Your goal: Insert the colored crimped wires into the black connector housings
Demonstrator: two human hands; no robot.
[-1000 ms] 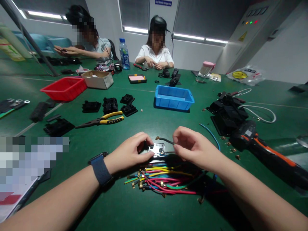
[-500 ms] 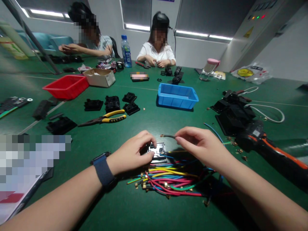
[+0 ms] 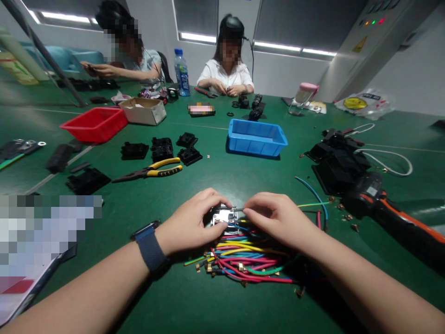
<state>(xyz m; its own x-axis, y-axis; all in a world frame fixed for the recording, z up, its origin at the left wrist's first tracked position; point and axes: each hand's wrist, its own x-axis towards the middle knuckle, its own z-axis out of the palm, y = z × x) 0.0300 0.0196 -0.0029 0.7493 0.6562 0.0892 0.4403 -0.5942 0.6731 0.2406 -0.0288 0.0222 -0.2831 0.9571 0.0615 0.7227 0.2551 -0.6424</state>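
Currently, the left hand [image 3: 194, 220] grips the small black connector block [image 3: 224, 217], fingers curled over its near-left edge. The right hand [image 3: 274, 218] touches the block's opposite side, fingertips pinched on a thin wire [image 3: 239, 210] at its top. Directly below both hands, a bundle of coloured wires [image 3: 243, 264] lies on the green counter [image 3: 222, 181]. Yellow-handled pliers [image 3: 153, 171] lie well beyond the left hand.
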